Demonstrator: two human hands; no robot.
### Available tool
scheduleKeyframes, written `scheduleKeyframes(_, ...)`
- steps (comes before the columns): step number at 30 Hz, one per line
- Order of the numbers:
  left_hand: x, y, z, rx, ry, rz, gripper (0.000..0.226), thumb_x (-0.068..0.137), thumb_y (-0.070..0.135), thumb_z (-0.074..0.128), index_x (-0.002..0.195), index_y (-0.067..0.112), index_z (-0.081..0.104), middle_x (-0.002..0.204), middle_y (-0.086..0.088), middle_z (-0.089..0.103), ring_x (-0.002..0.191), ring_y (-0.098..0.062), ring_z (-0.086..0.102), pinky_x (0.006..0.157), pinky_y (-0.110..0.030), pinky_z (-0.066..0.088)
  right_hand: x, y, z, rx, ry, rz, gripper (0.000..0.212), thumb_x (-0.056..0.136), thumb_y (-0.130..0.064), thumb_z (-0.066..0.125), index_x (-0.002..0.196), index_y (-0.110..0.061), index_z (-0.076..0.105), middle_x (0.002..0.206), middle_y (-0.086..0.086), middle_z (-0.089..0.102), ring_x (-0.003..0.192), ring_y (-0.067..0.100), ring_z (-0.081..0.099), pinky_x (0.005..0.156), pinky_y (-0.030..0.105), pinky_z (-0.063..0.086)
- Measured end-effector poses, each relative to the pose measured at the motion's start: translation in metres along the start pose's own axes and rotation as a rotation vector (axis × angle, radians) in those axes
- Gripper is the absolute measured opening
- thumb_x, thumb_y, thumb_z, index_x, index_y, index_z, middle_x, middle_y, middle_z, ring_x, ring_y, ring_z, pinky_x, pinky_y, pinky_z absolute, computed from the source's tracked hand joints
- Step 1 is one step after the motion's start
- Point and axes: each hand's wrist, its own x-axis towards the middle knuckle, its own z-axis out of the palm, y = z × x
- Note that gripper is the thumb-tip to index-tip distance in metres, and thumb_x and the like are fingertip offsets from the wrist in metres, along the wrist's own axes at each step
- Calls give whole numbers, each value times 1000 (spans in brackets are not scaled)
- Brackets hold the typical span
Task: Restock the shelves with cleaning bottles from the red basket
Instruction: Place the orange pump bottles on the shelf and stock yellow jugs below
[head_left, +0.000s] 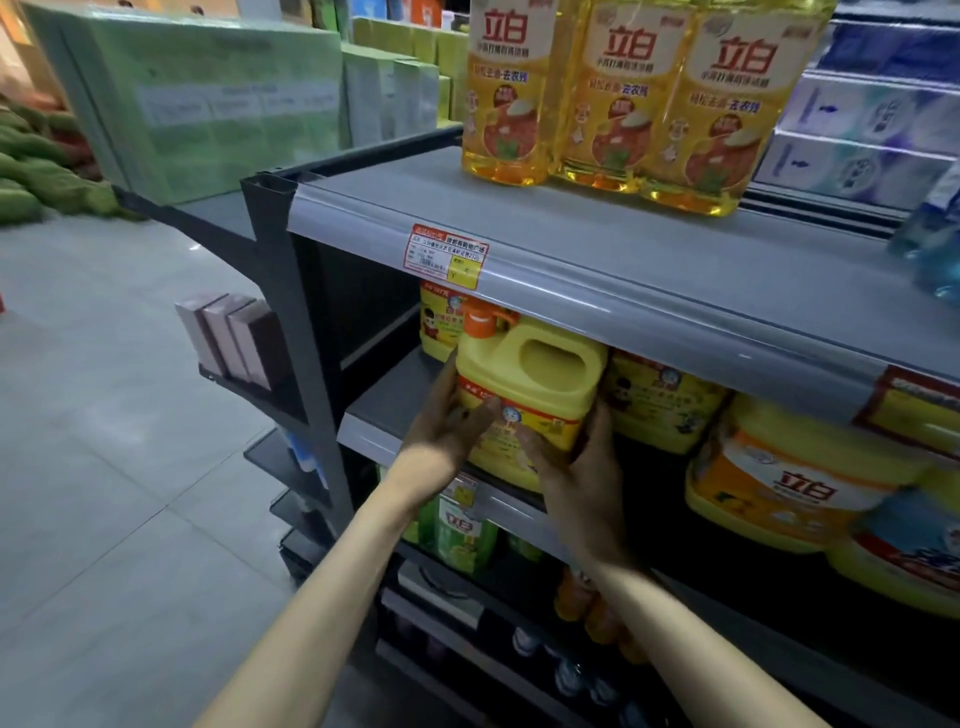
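A yellow jug with an orange cap and a built-in handle stands at the front edge of the second shelf. My left hand grips its left side, thumb across the label. My right hand holds its lower right corner, fingers wrapped round it. More yellow jugs stand behind and to the right on the same shelf. The red basket is not in view.
Three tall yellow detergent bottles stand on the top shelf. Round yellow tubs fill the right of the second shelf. Green bottles sit one shelf lower. A side rack holds small boxes; tiled floor lies left.
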Motion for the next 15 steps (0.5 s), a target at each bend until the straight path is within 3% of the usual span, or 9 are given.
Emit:
scheduleKeyframes(3, -16, -9, 6, 18, 22, -40, 76, 99, 30, 74, 161, 42, 33, 152, 16, 59, 139, -5, 56, 113, -37, 51, -10, 14, -7, -6, -93, 52, 99, 80, -47, 79, 161, -52, 23, 156, -12, 53, 138, 12, 57, 113, 53, 49)
scheduleKeyframes(7, -34, -29, 3, 12, 43, -75, 70, 100, 11, 72, 152, 48, 42, 141, 27, 64, 131, 7, 58, 108, -27, 54, -34, 28, -20, 13, -220, 109, 102, 80, -27, 75, 165, -47, 22, 157, -15, 51, 140, 6, 54, 113, 45, 52)
scheduleKeyframes(10, -34, -31, 1, 42, 13, -87, 71, 100, 8, 71, 146, 55, 43, 131, 35, 67, 126, 11, 61, 101, -16, 53, -37, 30, -23, -3, -235, 93, 101, 81, -32, 73, 165, -47, 20, 158, -14, 52, 141, 6, 54, 111, 41, 53)
scheduleKeyframes(12, -30, -33, 0, 40, 16, -87, 73, 98, 7, 72, 148, 53, 44, 130, 34, 68, 124, 10, 62, 100, -19, 54, -34, 31, -20, -25, -229, 92, 102, 82, -31, 73, 166, -46, 18, 156, -14, 54, 139, 6, 57, 112, 41, 52)
scheduleKeyframes(15, -25, -34, -2, -10, 40, -131, 77, 93, 11, 75, 157, 41, 45, 136, 26, 68, 126, 6, 62, 106, -34, 56, -29, 31, -10, -89, -225, 90, 104, 82, -37, 74, 166, -50, 13, 155, -12, 56, 138, 9, 57, 114, 44, 51)
